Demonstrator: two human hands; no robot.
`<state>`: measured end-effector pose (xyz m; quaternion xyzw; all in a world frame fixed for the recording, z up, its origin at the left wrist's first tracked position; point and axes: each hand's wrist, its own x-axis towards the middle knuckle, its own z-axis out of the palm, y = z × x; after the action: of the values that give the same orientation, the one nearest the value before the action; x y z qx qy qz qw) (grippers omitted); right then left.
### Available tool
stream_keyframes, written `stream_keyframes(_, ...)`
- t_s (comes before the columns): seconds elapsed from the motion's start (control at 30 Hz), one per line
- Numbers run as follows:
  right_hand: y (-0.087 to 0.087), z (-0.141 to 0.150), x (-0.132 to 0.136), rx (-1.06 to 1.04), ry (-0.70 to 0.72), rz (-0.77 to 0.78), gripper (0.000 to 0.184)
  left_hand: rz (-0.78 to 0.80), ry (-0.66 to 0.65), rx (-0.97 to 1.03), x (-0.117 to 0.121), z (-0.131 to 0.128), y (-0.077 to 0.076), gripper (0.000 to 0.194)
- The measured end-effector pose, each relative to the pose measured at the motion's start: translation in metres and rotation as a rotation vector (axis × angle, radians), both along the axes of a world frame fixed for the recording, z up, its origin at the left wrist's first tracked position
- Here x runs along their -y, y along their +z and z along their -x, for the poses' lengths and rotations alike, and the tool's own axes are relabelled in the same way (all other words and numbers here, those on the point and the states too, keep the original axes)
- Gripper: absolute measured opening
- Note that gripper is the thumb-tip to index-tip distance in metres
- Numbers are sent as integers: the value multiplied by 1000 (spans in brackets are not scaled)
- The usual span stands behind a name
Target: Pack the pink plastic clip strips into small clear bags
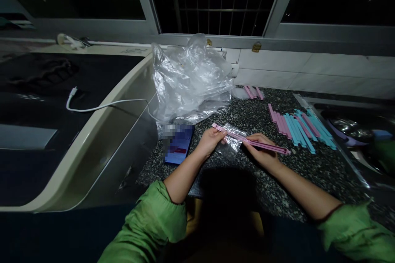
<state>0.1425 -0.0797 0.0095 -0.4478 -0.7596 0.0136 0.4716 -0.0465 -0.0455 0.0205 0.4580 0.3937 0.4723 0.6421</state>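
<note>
Holding one long pink clip (237, 136) with both hands, the person works above the dark speckled counter (277, 191), near the middle of the frame. The left hand (210, 141) has the thumb and fingers closed on the clip close to its left end, so there is no open space in this grip. The right hand (261, 153) is also closed, and it pinches the same clip around its middle part; the right end of the clip goes out beyond the fingers. The clip lies slanted, with its left end higher in the frame. A small clear bag (233, 145) is between the two hands, against the clip; whether the clip grips its film, one cannot tell.

To the left of the left hand, a phone (183, 144) lies on the counter, with its screen lit. Behind the phone, at the upper centre, there is a big crumpled heap of clear plastic (193, 80). On the right side of the frame, many pink strips (279, 124) and blue strips (294, 130) lie in a loose group, some overlapping. Two more pink pieces (249, 92) rest near the tiled wall (268, 63). A white cable (101, 107) crosses the machine (121, 90) at the left.
</note>
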Motion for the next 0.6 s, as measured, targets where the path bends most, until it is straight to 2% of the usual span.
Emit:
stream_keyframes(0.13,-6,15,-11,-31,33,44,9,-53,220,-64,1,19,1,28)
stream_keyframes(0.33,-13,37,-25,-61,72,89,12,-103,422,-185,-1,44,-3,17)
stream_keyframes(0.5,-14,39,-25,-79,75,63,11,-126,438,-155,2,37,-3,17)
stream_keyframes(0.6,-15,38,-24,-86,65,45,9,-60,396,-81,4,29,-4,22)
